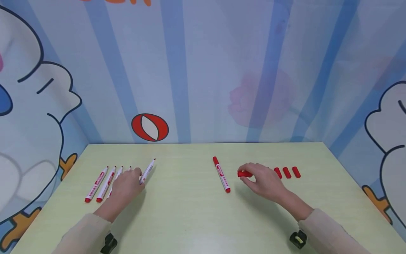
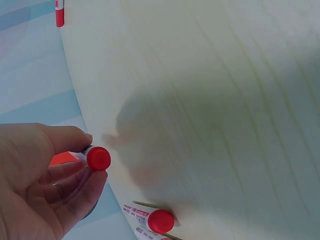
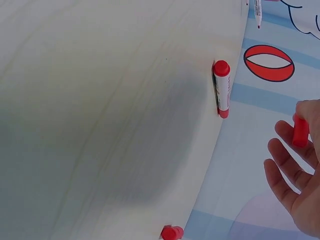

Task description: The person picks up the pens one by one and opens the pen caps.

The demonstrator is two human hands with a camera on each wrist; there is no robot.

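Observation:
My left hand (image 1: 128, 184) pinches an uncapped white marker (image 1: 147, 171) between thumb and fingers, its tip pointing up and away. In the left wrist view the red end (image 2: 99, 159) of that marker faces the camera. At the right, my right hand (image 1: 264, 181) holds a red marker cap (image 1: 244, 174) between thumb and index finger, above the table; the other fingers show loosely bent in the right wrist view. Between the hands lies a capped red marker (image 1: 221, 174), its red cap toward the back.
Several uncapped markers (image 1: 96, 184) lie side by side at the left, partly hidden by the left hand. Red caps (image 1: 287, 172) lie in a row just beyond the right hand. A printed cloth backdrop (image 1: 203, 70) rises behind the pale table (image 1: 190, 218).

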